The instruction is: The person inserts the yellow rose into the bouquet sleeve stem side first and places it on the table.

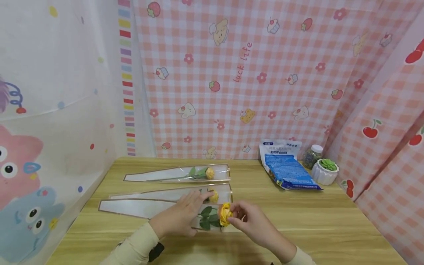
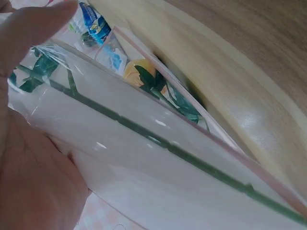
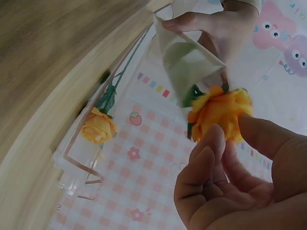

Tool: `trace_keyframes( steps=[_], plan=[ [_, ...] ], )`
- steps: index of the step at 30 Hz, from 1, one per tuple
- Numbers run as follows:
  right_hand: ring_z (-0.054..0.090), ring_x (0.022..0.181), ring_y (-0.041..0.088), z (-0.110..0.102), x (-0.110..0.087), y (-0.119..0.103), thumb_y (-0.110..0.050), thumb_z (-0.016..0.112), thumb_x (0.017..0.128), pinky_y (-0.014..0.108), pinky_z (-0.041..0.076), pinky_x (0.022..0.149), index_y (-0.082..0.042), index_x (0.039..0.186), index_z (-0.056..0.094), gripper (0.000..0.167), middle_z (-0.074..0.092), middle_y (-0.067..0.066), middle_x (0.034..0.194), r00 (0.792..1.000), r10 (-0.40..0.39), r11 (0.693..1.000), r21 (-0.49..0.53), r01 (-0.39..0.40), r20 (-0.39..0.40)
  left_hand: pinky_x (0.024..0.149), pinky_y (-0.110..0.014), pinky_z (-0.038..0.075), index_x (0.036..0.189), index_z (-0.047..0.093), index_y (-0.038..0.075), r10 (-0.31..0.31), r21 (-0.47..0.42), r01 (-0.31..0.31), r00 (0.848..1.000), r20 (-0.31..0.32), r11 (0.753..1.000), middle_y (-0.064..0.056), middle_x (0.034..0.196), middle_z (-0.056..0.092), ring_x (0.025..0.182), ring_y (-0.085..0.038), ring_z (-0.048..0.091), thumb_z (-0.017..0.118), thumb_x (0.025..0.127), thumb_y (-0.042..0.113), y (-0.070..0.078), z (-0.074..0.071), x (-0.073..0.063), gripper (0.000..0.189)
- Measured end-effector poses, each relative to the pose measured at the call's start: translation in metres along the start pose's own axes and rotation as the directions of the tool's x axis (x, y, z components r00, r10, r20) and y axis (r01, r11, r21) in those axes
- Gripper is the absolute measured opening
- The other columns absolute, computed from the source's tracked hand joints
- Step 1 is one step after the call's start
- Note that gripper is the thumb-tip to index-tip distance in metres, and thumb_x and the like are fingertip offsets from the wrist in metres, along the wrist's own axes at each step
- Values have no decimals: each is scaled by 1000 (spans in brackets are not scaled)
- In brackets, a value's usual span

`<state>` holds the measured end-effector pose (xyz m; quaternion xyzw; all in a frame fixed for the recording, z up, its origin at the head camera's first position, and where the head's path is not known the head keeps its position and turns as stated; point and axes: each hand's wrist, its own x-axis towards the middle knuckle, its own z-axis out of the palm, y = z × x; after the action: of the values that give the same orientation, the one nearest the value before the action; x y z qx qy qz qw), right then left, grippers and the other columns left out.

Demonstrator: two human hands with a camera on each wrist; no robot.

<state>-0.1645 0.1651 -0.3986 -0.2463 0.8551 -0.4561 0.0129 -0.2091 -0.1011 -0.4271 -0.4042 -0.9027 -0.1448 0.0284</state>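
A yellow rose (image 1: 226, 214) pokes its bloom out of the wide end of the nearest clear-fronted flower sleeve (image 1: 129, 208). My right hand (image 1: 253, 222) pinches the bloom's petals between thumb and fingers. Around the sleeve near its opening, my left hand (image 1: 180, 215) grips with thumb and fingers on opposite faces. Through the clear film in the left wrist view, the green stem (image 2: 144, 136) runs lengthwise. The bloom (image 3: 220, 115) and the sleeve's raised white mouth (image 3: 180, 60) show up close in the right wrist view. Behind my left hand lies a second sleeved yellow rose (image 1: 214, 196), partly covered.
Farther back on the wooden table (image 1: 331, 217) lies another sleeved rose (image 1: 210, 173). At the back right are a blue and white bag (image 1: 285, 167), a white-lidded jar (image 1: 311, 156) and a potted succulent (image 1: 325, 173). Patterned curtains (image 1: 212, 92) enclose the table's back and sides.
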Motion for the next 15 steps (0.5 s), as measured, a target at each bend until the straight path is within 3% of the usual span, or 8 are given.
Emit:
trace_keyframes(
  steps=[4,8,15],
  plan=[
    [57,76,5,5,-1,3,-8,77,89,25,50,62,-8,103,66,18,63,-2,88,996,-84,995,-45,84,3,83,-33,41,161,11,21,4,14,-4,1000,-1,1000,5,112,38,98,-11,37,92,66,20,0,1,0,124],
    [60,78,4,10,-1,5,-8,77,89,25,51,62,-11,102,68,16,66,1,97,991,-136,988,-78,136,8,91,-39,46,160,10,20,19,20,-19,1000,-9,1000,3,116,41,104,-12,41,93,68,24,0,1,0,124],
    [62,83,4,16,-3,1,-17,71,96,25,49,66,-16,109,72,13,72,-4,102,996,-94,990,-101,94,10,105,-51,43,159,13,16,16,-11,-16,1000,0,1000,-2,126,46,120,-18,45,93,70,25,0,1,0,120]
  ],
)
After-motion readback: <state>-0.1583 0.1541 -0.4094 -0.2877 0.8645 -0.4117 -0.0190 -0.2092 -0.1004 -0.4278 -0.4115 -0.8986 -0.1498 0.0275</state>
